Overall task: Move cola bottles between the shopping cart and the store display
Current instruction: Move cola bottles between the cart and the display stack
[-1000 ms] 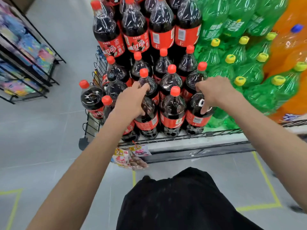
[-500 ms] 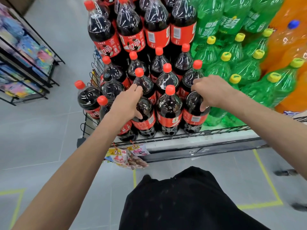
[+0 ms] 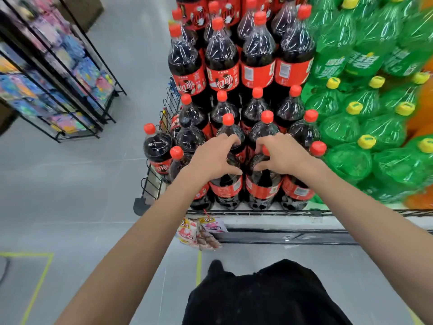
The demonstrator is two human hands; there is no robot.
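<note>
**Both hands on front-row cola bottles at the display**

Nearest the camera, a black garment (image 3: 264, 294) fills the bottom of the view, above a grey floor (image 3: 70, 184) marked with yellow tape lines (image 3: 37, 285). Two bare forearms reach forward from there.

The left hand (image 3: 210, 158) curls its fingers (image 3: 228, 140) and thumb round the shoulder of a front-row cola bottle (image 3: 226, 186). Just beside it, the right hand (image 3: 281, 153) grips the neighbouring cola bottle (image 3: 262, 186) the same way, its cap mostly hidden beneath the hand. Both bottles stand upright on the lowest tier of the store display, at the wire shelf edge (image 3: 257, 212), with red labels whose print is too blurred to read. Small snack packets (image 3: 199, 231) hang below that edge; one tag carries a "2" followed by a character.

Behind the held pair, more red-capped cola bottles (image 3: 222, 57) rise in stepped tiers, their red labels bearing white Chinese characters. One cola bottle (image 3: 157, 148) stands apart at the left in a wire side rack (image 3: 168, 106).

To the right, green soda bottles (image 3: 346, 160) with yellow caps stack alongside, their labels in white Chinese lettering; orange bottles (image 3: 419, 127) show at the far right edge. Across the aisle at left, a black wire rack (image 3: 77, 95) holds colourful packets, blurred.
</note>
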